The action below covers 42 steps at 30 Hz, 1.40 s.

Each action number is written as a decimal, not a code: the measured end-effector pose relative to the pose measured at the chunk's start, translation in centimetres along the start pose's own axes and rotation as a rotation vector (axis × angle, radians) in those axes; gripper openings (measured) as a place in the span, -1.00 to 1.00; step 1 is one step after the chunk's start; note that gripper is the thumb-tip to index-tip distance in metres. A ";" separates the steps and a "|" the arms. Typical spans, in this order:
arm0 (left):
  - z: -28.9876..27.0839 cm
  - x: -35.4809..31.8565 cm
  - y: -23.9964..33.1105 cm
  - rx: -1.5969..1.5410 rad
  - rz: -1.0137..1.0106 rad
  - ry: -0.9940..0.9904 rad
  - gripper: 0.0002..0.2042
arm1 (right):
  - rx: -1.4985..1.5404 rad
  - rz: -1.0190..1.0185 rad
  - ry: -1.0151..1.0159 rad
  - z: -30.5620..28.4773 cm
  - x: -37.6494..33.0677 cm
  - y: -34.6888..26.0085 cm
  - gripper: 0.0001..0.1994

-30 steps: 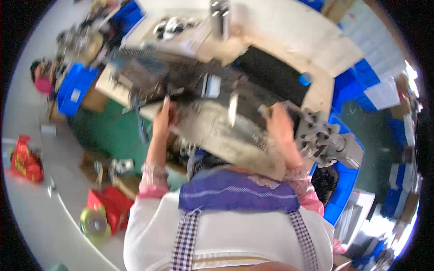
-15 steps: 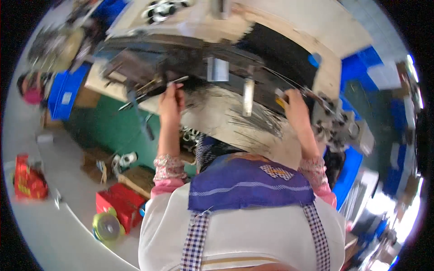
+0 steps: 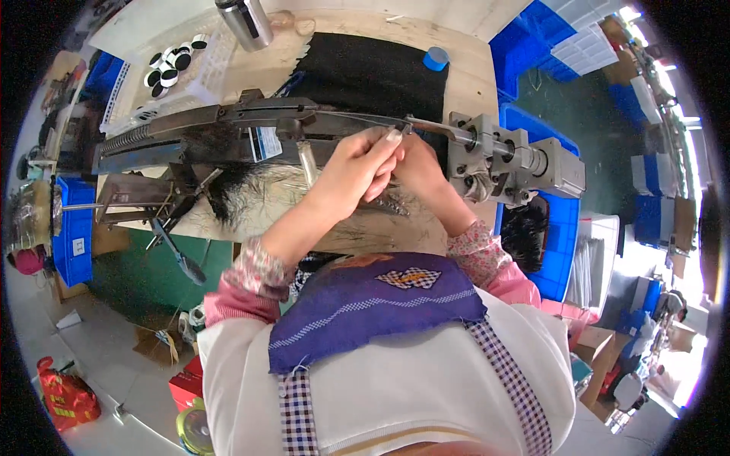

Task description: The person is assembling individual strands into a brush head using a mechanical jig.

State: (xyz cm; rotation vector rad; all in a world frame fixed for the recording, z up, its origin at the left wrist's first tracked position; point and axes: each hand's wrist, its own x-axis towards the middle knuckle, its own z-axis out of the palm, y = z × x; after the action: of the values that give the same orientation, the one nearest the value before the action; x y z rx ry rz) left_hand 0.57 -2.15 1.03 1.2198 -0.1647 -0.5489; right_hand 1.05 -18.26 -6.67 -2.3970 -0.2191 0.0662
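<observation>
My left hand (image 3: 356,171) and my right hand (image 3: 420,163) meet over the workbench, close to the tip of a thin metal rod. The rod reaches out from a grey metal machine head (image 3: 498,156) on the right. Both hands are closed with the fingertips pinched together. What they hold is hidden between the fingers. Just beyond them runs a long dark metal machine bar (image 3: 262,114). Loose black strands (image 3: 266,186) lie scattered on the bench below and left of my hands. A pale upright handle (image 3: 307,163) stands beside my left wrist.
Black cloth (image 3: 372,72) covers part of the bench behind the bar, with a blue round roll (image 3: 436,58) on it. A clear basket (image 3: 205,83) with several black-and-white round pieces and a steel tumbler (image 3: 247,24) stand far left. A blue crate (image 3: 561,251) sits at right.
My hands, apart before, have come together near the rod tip. The yellow-handled thing in my right hand no longer shows. The view has turned, shifting the bench leftward.
</observation>
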 end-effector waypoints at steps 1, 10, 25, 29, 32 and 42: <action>-0.2 1.1 -1.0 -0.128 -0.112 0.003 -0.77 | -0.053 -0.013 0.050 0.1 -0.3 -0.4 -0.86; -0.8 1.6 -3.1 -0.161 0.015 0.438 -0.73 | -0.313 -0.437 -0.059 -6.2 -5.9 -3.4 -0.85; -0.8 1.3 -3.1 -0.250 0.073 0.434 -0.76 | 0.239 -0.090 -0.478 -8.0 7.5 -5.5 -0.78; -0.5 1.1 -2.5 -0.327 0.077 0.482 -0.70 | 0.305 -0.069 -0.417 -8.2 7.2 -5.9 -0.77; -1.5 1.3 -3.0 -0.181 0.033 0.407 -0.61 | 0.551 0.066 -0.461 -8.7 8.0 -5.8 -0.74; -0.1 1.4 -1.8 -0.938 0.050 -0.037 -0.13 | -0.196 -0.414 0.005 -9.8 8.0 -5.5 -0.62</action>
State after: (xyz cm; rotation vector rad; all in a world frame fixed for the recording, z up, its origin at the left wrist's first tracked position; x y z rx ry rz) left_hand 1.23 -3.11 -0.89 0.2926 0.0391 -0.5117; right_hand 9.18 -19.31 4.38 -2.4925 -0.7437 -0.1598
